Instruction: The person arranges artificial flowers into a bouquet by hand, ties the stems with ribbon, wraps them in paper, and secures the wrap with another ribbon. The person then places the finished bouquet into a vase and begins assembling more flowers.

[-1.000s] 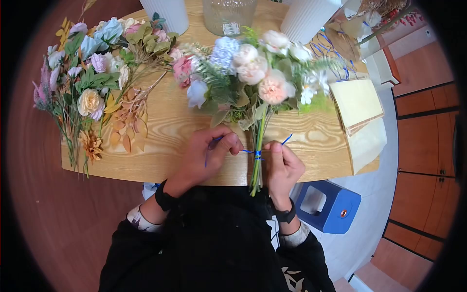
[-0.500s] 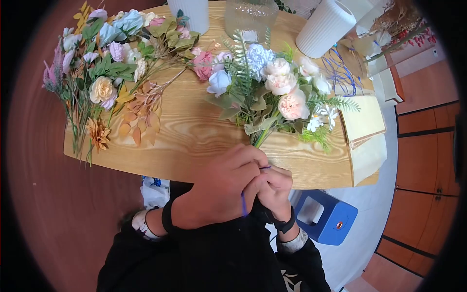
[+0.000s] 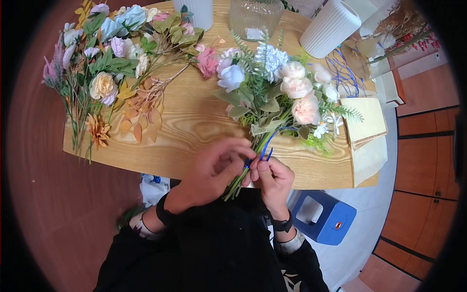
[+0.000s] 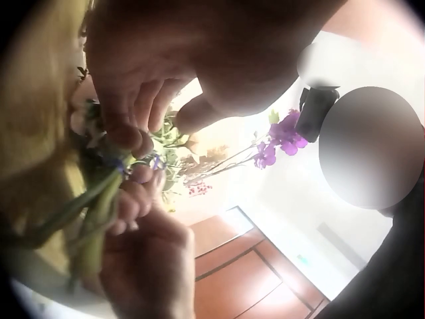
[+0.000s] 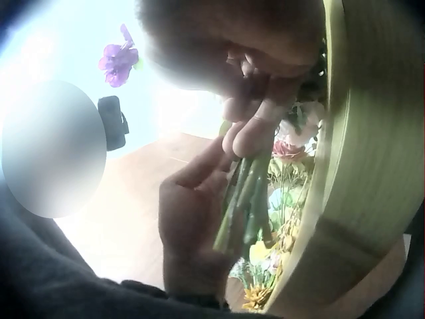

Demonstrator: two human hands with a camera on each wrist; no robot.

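Note:
A bouquet of artificial flowers (image 3: pixel 296 87) lies tilted over the front of the table, its bundled green stems (image 3: pixel 236 189) pointing toward the person's body. Around the stems runs a thin blue tie (image 3: pixel 263 148), whose loose ends stand up above the right hand (image 3: pixel 275 182). Thumb and fingers of that hand pinch the tie close beside the stems. On the stems' other side is the left hand (image 3: pixel 214 168), thumb spread from its loosely bent fingers, fingertips right at the bundle. In the left wrist view, both hands' fingertips meet near the blue tie (image 4: pixel 157 161).
More artificial flowers (image 3: pixel 104 87) lie along the table's left side. A glass vase (image 3: pixel 255 17) and white ribbed vases (image 3: pixel 331 29) stand at the back. Blue strands (image 3: pixel 343 73) and a stack of cream paper (image 3: pixel 365 121) are on the right. A blue stool (image 3: pixel 325 216) stands below.
The hands came together over the stems, then the left drew back leftward with its thumb spread. The bouquet has shifted right and tilted. The tie's ends now stand up by the right hand.

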